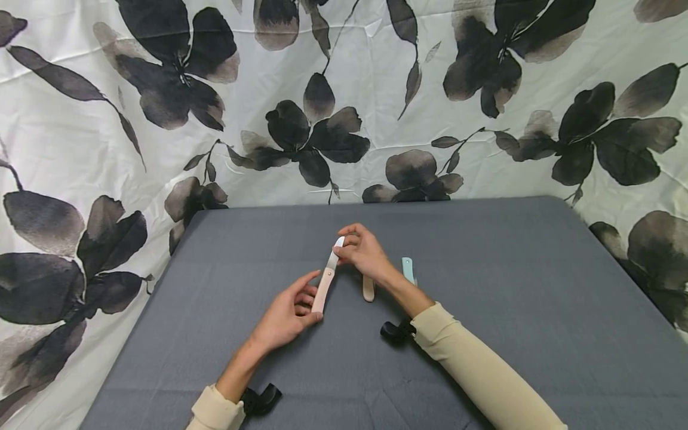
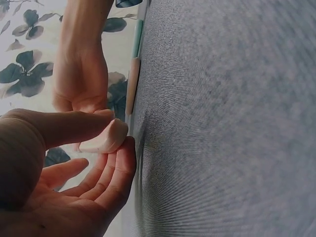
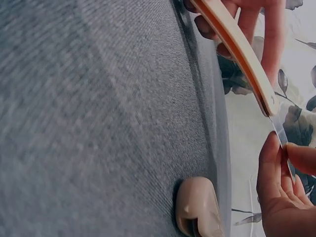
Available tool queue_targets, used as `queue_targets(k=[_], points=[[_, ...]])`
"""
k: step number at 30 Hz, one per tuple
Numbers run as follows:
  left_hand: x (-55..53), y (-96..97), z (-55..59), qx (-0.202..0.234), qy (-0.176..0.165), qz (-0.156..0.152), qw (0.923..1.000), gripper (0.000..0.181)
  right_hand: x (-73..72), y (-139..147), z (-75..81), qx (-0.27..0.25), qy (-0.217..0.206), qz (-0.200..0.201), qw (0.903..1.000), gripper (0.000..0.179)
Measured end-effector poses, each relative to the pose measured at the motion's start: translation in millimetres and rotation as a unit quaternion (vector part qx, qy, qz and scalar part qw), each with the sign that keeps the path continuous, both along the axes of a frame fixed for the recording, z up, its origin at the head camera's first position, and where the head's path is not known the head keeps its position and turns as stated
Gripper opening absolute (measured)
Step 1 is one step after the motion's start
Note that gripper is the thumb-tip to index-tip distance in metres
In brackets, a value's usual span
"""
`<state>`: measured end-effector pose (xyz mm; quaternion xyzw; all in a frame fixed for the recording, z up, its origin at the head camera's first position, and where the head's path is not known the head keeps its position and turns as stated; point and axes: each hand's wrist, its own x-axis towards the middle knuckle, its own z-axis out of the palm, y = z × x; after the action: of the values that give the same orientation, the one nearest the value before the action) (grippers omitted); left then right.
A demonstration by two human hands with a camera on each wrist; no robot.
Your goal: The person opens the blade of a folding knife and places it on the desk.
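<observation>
A folding knife with a peach-pink handle (image 1: pixel 323 289) is held above the grey table, its blade (image 1: pixel 333 258) swung out from the handle. My left hand (image 1: pixel 280 318) grips the handle near its butt end, thumb on one side and fingers on the other. At the other end, my right hand (image 1: pixel 366 252) pinches the blade near its tip. In the right wrist view the handle (image 3: pixel 239 57) shows its long slot, and the right fingertips (image 3: pixel 269 143) lie against the blade. The left wrist view has the handle's butt (image 2: pixel 114 137) between thumb and fingers.
A beige folding knife (image 1: pixel 368 289) lies on the table just below the right hand. Farther right lies a light blue one (image 1: pixel 408 270), partly hidden by the right forearm. Black wrist devices (image 1: pixel 396 332) hang at both wrists. Floral cloth (image 1: pixel 317 137) hangs behind the table.
</observation>
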<state>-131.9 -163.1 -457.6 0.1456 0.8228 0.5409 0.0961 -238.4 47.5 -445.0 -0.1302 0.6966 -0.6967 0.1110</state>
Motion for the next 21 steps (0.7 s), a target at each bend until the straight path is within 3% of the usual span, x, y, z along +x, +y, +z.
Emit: queue_targets(k=[10, 21], points=[[0.3, -0.2, 0.8, -0.006, 0.006, 0.004, 1.0000, 0.094, -1.2, -8, -0.5, 0.033, 0.002, -0.039, 0.9987, 0.043], [-3.4, 0.5, 5.3, -0.022, -0.007, 0.028, 0.9993, 0.091, -11.4, -15, -1.5, 0.057, -0.041, -0.051, 0.9962, 0.039]])
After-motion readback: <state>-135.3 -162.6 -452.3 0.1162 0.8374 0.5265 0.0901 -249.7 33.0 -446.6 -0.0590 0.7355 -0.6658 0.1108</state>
